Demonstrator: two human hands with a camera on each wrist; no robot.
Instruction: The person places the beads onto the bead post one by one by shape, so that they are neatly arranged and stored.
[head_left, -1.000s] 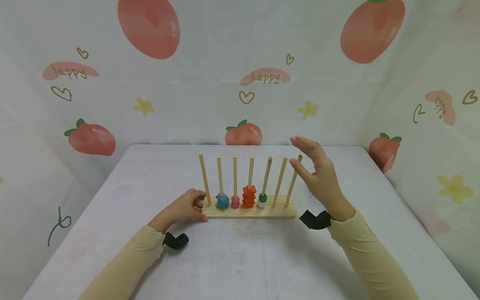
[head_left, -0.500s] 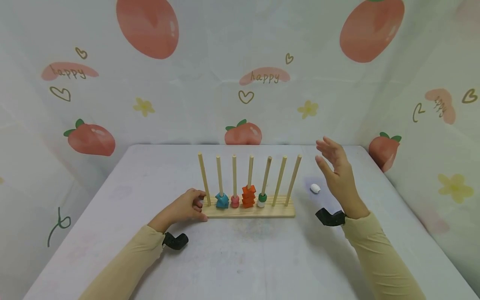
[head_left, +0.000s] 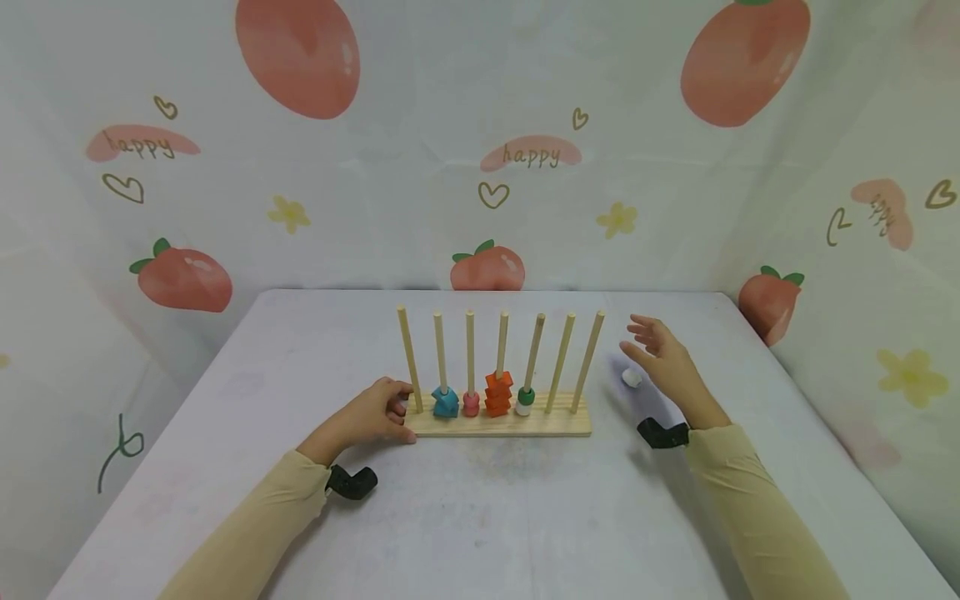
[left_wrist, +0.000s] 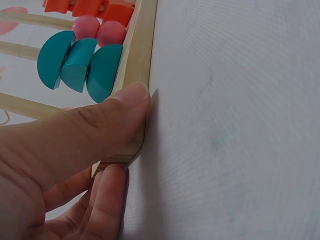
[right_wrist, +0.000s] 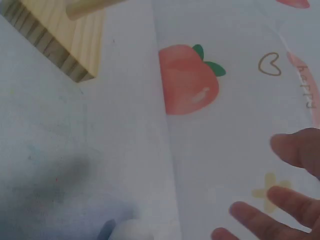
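Observation:
In the head view a wooden peg stand [head_left: 570,427] holds a row of upright dowels. My left hand [head_left: 367,414] grips the stand's left end, thumb [left_wrist: 117,112] along the front edge and fingers curled around the end. Blue half-round beads [head_left: 446,405], pink beads [head_left: 471,405], orange beads [head_left: 498,398] and a green bead [head_left: 525,396] over a white one sit low on separate dowels. Right of the stand, my right hand [head_left: 670,371] hovers with spread fingers and nothing in them. Just beside it a white bead [head_left: 631,378] lies on the table; the right wrist view catches it at the bottom edge.
The leftmost dowel [head_left: 409,358] and the two rightmost dowels [head_left: 561,362] carry no beads. A white cloth-covered table [head_left: 480,517] lies under everything, with a fruit-printed curtain [head_left: 420,200] behind and at both sides.
My right hand has moved right, away from the stand's right end, then come down close to the white bead, which the hand hid at first. My left hand stays on the stand.

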